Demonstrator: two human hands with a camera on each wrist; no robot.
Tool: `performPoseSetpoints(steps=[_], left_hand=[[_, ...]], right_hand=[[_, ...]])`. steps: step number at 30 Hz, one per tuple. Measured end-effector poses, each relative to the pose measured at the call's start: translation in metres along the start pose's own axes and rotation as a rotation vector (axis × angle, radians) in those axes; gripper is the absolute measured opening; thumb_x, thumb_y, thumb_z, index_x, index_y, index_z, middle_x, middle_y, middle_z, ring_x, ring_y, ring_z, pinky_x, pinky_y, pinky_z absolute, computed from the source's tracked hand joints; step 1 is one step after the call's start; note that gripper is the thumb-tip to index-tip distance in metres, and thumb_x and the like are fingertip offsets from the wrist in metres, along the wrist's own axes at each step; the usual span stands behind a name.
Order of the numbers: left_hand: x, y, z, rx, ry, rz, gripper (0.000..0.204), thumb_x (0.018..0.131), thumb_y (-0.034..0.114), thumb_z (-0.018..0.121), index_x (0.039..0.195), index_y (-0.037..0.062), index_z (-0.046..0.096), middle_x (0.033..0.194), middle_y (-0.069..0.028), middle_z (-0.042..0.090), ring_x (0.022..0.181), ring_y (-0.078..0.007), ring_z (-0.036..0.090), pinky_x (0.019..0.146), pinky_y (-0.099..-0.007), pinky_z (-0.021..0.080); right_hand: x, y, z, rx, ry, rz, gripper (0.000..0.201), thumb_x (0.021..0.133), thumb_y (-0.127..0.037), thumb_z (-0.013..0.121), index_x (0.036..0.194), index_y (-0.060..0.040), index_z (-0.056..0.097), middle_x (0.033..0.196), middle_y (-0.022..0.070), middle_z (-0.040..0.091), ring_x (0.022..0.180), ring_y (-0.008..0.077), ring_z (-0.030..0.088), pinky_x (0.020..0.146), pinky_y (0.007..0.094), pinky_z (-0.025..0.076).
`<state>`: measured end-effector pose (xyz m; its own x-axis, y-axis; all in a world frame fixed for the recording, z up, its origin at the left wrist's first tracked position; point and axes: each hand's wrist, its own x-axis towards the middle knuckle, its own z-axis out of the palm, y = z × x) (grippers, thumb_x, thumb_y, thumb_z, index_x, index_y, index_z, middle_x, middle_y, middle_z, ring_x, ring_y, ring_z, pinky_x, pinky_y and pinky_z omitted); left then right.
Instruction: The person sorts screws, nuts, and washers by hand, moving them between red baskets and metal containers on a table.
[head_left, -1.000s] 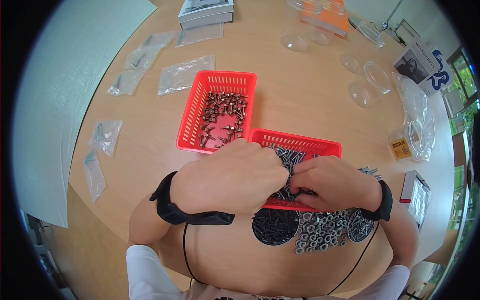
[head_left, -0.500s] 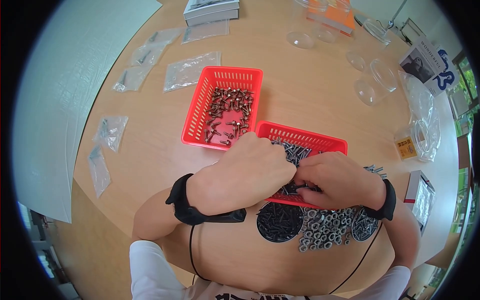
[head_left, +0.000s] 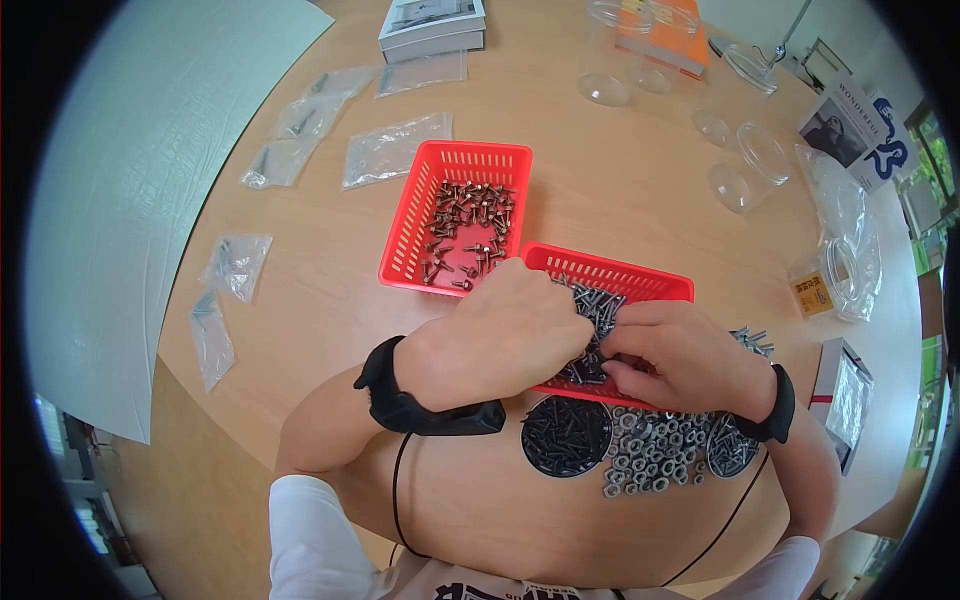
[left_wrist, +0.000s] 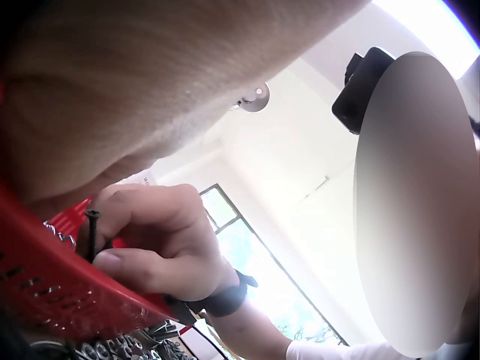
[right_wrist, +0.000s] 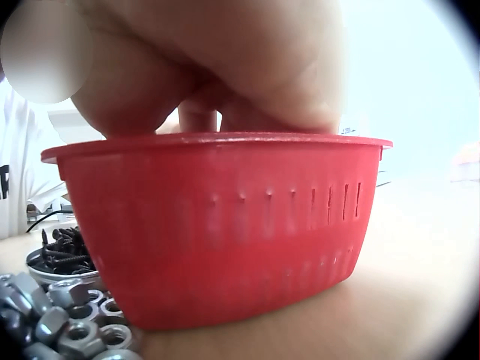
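Observation:
Both hands work in the right-hand red basket (head_left: 610,272), which holds many silver screws (head_left: 597,305). My right hand (head_left: 672,350) dips in from the right with bent fingers. In the left wrist view, its thumb and index finger pinch a dark screw (left_wrist: 92,232) that stands upright, head up. My left hand (head_left: 510,325) reaches over the basket's left end, back of the hand up and fingers bent downward. Its fingertips are hidden, and I cannot tell what they hold. In the right wrist view, the basket wall hides the right fingertips.
Another red basket (head_left: 392,240) with brownish hex-head screws adjoins at the left. Nearer the body are a dish of black screws (head_left: 566,437), loose nuts (head_left: 650,455) and a dish of small screws (head_left: 733,447). Plastic bags (head_left: 397,150) lie far left; clear jars (head_left: 745,165) stand right.
The head view has shifted slightly, so the baskets appear farther right. Both hands stay at the same basket; the right hand's fingers have shifted slightly among the screws.

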<state>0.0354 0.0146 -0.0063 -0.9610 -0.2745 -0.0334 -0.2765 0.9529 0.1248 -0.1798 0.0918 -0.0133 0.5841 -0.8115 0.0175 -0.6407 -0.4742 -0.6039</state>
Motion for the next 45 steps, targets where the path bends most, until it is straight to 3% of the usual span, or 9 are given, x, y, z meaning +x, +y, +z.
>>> performPoseSetpoints(steps=[8,14,17,22,23,28,38,45], left_hand=[[-0.002,-0.003,-0.002,-0.013,0.013,0.088,0.006,0.064,0.005,0.07,0.068,0.003,0.066,0.077,-0.0124,0.067,0.076,-0.0315,0.068,0.059,-0.0411,0.051],[-0.018,-0.003,-0.014,-0.045,0.113,0.024,0.011,0.072,0.003,0.069,0.081,0.0013,0.065,0.09,-0.0112,0.064,0.086,-0.0312,0.067,0.067,-0.0401,0.052],[-0.032,0.015,-0.037,-0.124,0.172,-0.012,0.007,0.078,0.003,0.067,0.085,0.0037,0.064,0.091,-0.0081,0.063,0.082,-0.029,0.066,0.067,-0.0391,0.052],[-0.053,0.05,-0.03,-0.128,0.279,0.076,0.008,0.083,0.008,0.065,0.09,0.0051,0.064,0.088,-0.0067,0.058,0.076,-0.0257,0.066,0.061,-0.0377,0.051],[-0.056,0.06,-0.027,-0.119,0.205,0.052,0.009,0.081,0.008,0.065,0.089,0.0051,0.063,0.088,-0.0064,0.056,0.075,-0.0244,0.067,0.059,-0.0361,0.052],[-0.056,0.076,0.018,0.018,0.248,0.005,0.011,0.078,0.008,0.065,0.088,0.0036,0.065,0.089,-0.0057,0.058,0.075,-0.0225,0.069,0.061,-0.034,0.054],[-0.08,0.07,0.015,-0.155,0.384,-0.039,0.019,0.08,0.003,0.067,0.097,0.0081,0.072,0.098,-0.0015,0.067,0.081,-0.0218,0.068,0.064,-0.0354,0.054],[-0.092,0.069,0.024,-0.181,0.349,-0.104,0.024,0.08,0.001,0.066,0.102,0.0091,0.072,0.105,-0.0012,0.071,0.085,-0.0223,0.069,0.064,-0.036,0.054]], right_hand=[[-0.012,-0.008,0.001,-0.022,0.106,-0.002,0.013,0.085,-0.012,0.068,0.088,0.0001,0.065,0.082,0.0145,0.06,0.081,0.0336,0.062,0.072,0.0426,0.051],[-0.025,-0.026,0.003,-0.015,0.274,0.047,0.011,0.083,-0.008,0.069,0.089,0.0003,0.065,0.081,0.0139,0.06,0.075,0.0334,0.061,0.066,0.0413,0.05],[-0.038,-0.048,0.001,-0.075,0.315,0.037,0.012,0.081,-0.006,0.071,0.09,0.0001,0.066,0.081,0.013,0.061,0.072,0.0331,0.061,0.063,0.0407,0.05],[-0.062,-0.068,0.016,-0.047,0.311,0.032,0.012,0.08,-0.002,0.072,0.089,0.0005,0.066,0.078,0.0125,0.06,0.067,0.0303,0.059,0.059,0.0374,0.047],[-0.065,-0.071,0.02,-0.045,0.305,0.041,0.011,0.08,-0.002,0.072,0.089,0.0004,0.066,0.079,0.0125,0.06,0.067,0.0304,0.06,0.059,0.0376,0.047],[-0.072,-0.081,0.03,-0.1,0.257,0.116,0.012,0.081,-0.008,0.071,0.088,-0.0006,0.066,0.08,0.0123,0.062,0.071,0.0332,0.062,0.062,0.0415,0.051],[-0.06,-0.081,0.054,-0.156,0.215,0.13,0.012,0.085,-0.013,0.067,0.087,-0.0009,0.067,0.082,0.0127,0.063,0.077,0.0337,0.065,0.068,0.0439,0.053],[-0.046,-0.077,0.066,-0.219,0.225,0.093,0.013,0.085,-0.011,0.071,0.09,0.0006,0.067,0.08,0.0138,0.063,0.076,0.0322,0.064,0.069,0.0421,0.052]])
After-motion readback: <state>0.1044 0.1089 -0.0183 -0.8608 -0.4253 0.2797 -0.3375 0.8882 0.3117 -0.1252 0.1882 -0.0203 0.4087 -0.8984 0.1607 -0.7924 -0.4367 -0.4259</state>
